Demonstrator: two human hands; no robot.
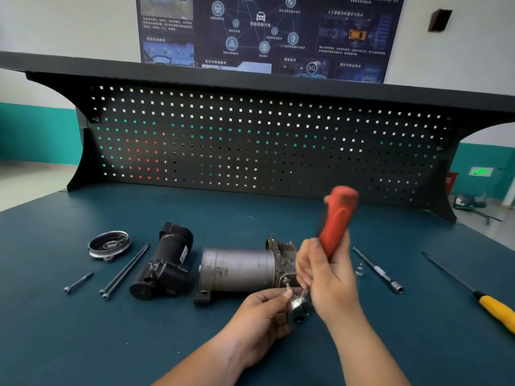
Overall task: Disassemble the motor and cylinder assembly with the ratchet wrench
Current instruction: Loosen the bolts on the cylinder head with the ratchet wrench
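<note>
The grey metal motor and cylinder assembly point(239, 270) lies on its side on the dark teal bench, finned end to the right. My right hand point(324, 277) grips the ratchet wrench point(335, 222) low on its red handle, which stands nearly upright and blurred. The wrench's silver head point(299, 305) sits at a bolt on the assembly's near right corner. My left hand point(263, 310) pinches the socket end beside that head.
A black housing point(164, 264) lies left of the assembly, then two long bolts point(125, 270), a short bolt point(79, 282) and a round metal cover point(109, 243). An extension bar point(377, 270), a small socket point(359, 270) and a yellow-handled screwdriver point(493, 309) lie right. A pegboard point(250, 140) stands behind.
</note>
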